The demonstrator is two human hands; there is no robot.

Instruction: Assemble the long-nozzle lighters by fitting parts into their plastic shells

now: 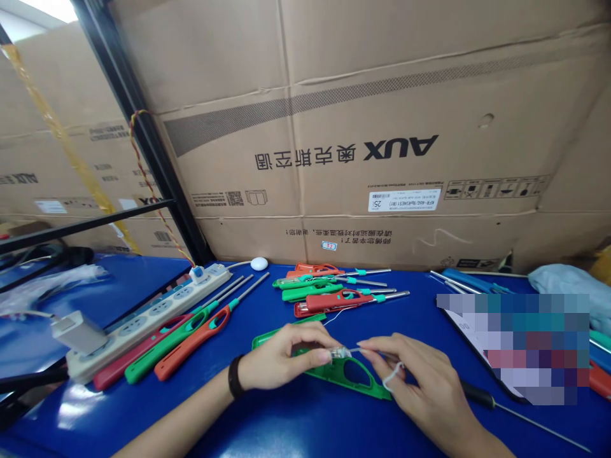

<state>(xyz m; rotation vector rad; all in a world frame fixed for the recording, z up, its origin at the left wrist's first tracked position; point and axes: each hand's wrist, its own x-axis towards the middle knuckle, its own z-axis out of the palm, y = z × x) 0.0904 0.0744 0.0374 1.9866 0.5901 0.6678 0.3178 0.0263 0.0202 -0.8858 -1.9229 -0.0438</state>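
My left hand (291,356), with a dark band at the wrist, is closed on a small clear plastic lighter part (338,352). The fingertips of my right hand (415,369) pinch a thin pale tube (354,350) at that part's right end. A loop of white wire (393,376) hangs by the right fingers. Under both hands lies a green lighter shell (351,375), partly hidden by them. Just right of my right hand is a screwdriver (480,394); its handle end is hidden, and whether the hand touches it I cannot tell.
Several red and green stick lighters (334,299) lie behind my hands, and more lighters (191,343) on the left beside a white power strip (157,312). A phone (477,343), partly blurred out, lies to the right. A large cardboard box (344,127) stands behind the blue table.
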